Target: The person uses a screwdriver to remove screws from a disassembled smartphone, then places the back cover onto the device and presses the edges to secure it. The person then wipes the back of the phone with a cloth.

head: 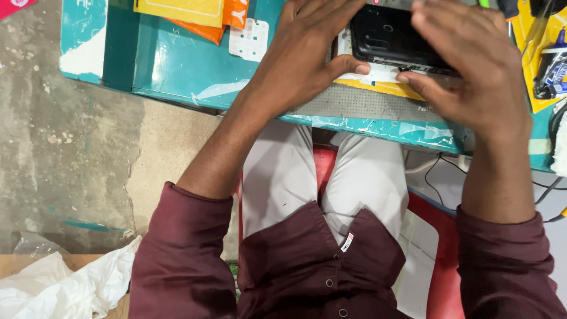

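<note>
A black phone (387,38) lies back-up on a grey work mat (360,101) at the near edge of a teal table (177,65). My left hand (301,56) grips the phone's left side, thumb pressed along its lower edge. My right hand (466,65) covers its right side, thumb tip at the lower edge. Both thumbs nearly meet under the phone. White and yellow sheets (378,80) lie beneath it.
Yellow and orange packets (195,15) and a white sticker sheet (249,40) lie at the table's back left. A yellow blister pack (546,65) sits at the right. Cables (440,174) hang under the table. I sit on a red chair (443,236); crumpled white plastic (65,283) lies bottom left.
</note>
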